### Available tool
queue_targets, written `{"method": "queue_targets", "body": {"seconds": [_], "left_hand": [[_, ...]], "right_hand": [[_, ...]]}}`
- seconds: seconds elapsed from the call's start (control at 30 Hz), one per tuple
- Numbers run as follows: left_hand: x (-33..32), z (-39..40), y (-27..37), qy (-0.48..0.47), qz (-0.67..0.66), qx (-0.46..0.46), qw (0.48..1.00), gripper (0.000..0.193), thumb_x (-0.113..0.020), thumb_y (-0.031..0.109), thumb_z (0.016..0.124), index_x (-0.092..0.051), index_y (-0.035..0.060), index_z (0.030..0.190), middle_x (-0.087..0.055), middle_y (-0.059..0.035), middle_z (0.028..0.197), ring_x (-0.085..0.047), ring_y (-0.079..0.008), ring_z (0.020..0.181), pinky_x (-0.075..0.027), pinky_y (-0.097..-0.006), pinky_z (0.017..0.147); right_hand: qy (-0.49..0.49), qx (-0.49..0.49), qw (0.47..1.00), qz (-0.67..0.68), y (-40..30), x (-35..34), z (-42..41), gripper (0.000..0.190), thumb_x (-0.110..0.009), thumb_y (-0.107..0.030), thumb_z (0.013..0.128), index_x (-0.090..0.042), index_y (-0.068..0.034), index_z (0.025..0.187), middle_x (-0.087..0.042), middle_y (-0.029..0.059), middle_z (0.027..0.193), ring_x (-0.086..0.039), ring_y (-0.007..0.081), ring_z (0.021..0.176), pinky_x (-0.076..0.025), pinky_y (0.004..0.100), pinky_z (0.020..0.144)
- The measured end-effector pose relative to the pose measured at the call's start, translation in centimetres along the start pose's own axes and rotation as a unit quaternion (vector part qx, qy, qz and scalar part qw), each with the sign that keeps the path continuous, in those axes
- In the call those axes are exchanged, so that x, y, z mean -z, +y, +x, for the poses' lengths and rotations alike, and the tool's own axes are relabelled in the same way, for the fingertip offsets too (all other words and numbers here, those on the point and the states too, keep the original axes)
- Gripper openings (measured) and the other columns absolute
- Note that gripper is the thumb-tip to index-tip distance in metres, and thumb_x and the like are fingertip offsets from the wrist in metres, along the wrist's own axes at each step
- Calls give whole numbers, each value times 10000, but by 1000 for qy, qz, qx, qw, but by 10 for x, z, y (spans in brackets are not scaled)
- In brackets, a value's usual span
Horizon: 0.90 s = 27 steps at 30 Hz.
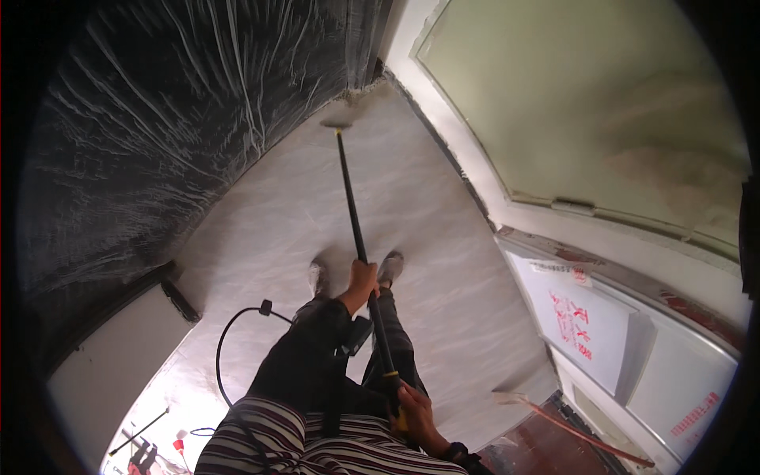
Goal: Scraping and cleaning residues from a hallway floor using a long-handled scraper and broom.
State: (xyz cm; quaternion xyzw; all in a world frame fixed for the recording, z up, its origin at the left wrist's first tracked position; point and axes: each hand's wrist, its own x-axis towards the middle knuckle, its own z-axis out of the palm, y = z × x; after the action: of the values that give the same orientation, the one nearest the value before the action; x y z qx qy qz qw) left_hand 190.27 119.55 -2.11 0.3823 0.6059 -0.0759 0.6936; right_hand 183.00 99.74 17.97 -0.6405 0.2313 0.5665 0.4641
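My left hand [360, 280] is wrapped around the dark pole [351, 202] of a long-handled tool, about midway along it. Lower down, close to my waist, my right hand [418, 412] grips the thicker handle end, which has yellow parts. The pole reaches forward over the grey floor [285, 237] to a yellow joint and a thin flat head [336, 124] at floor level. A small pile of dusty debris [354, 95] lies beyond the head, near the far corner. My shoes [392, 267] stand apart on either side of the pole.
Clear plastic sheeting [178, 119] covers a dark surface at left. A white-framed pane [564, 119] and a panel with red-lettered paper [576, 320] line the right. A red-brown-handled tool [588, 436] lies lower right. A black cable [218, 356] loops beside me; tools [142, 457] lie lower left.
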Motion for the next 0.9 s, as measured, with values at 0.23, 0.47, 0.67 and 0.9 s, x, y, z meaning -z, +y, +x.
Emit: {"method": "queue_targets", "body": {"seconds": [0.23, 0.47, 0.67, 0.9], "left_hand": [[45, 4, 26, -84, 57, -60, 993, 235, -443, 168, 662, -342, 5, 526, -329, -69, 344, -381, -192, 247, -319, -319, 232], [77, -5, -4, 32, 71, 11, 997, 252, -432, 154, 669, -363, 0, 482, -358, -103, 331, -385, -215, 240, -313, -329, 222], [66, -5, 41, -56, 81, -60, 993, 221, -429, 123, 640, -351, 4, 471, -341, -78, 371, -350, -189, 250, -295, -316, 232], [50, 12, 42, -85, 61, -30, 994, 271, -433, 115, 653, -343, 13, 420, -377, -118, 343, -411, -253, 256, -318, -360, 242]], "right_hand": [[-51, -64, 983, 166, -26, -69, 1, 327, -380, -237, 771, -391, -63, 1048, -447, 16, 597, -421, 78, 427, -349, 181, 370], [34, -33, 995, 82, 17, -81, -17, 361, -414, -239, 760, -400, -37, 1059, -471, 25, 572, -432, 79, 433, -339, 192, 386], [-24, -95, 985, 144, -40, -91, -15, 398, -393, -279, 763, -351, -32, 1073, -458, 36, 580, -426, 89, 423, -357, 199, 367], [10, -80, 990, 113, -55, -85, -17, 356, -363, -264, 781, -374, -22, 1043, -452, 37, 567, -420, 92, 408, -353, 198, 362]]}}
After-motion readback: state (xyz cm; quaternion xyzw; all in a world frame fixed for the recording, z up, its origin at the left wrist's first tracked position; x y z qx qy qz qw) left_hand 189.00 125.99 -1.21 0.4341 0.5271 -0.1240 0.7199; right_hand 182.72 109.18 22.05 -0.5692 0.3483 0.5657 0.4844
